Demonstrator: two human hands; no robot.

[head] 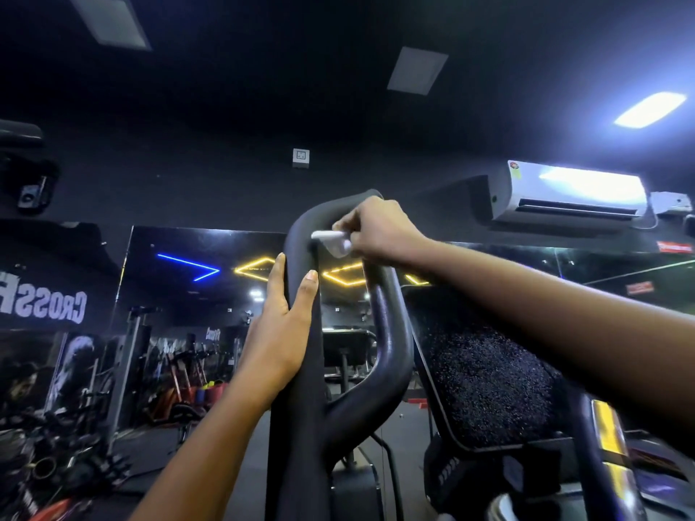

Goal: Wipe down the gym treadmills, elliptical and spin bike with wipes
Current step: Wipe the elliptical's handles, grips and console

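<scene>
While we wipe the handle (301, 426): the head view looks up along it. It is a dark loop, and its long axis runs near upright from low centre to a bend at the top.
Wipe (331, 240): white and bunched small, pressed on the inner side of the loop just under the top bend.
Right hand (380, 231): our fingers pinch the wipe. The arm comes in from the right, above the console (485, 366).
Left hand (280, 332): clasps the loop's left limb between thumb and fingers, below the wipe, near it but apart.
What the move turns on: from the wipe, both limbs run downward toward us, and the right hand is the nearer one. We judge the right limb free for a stroke. On the left limb our left hand stands in the way and would have to shift.
</scene>
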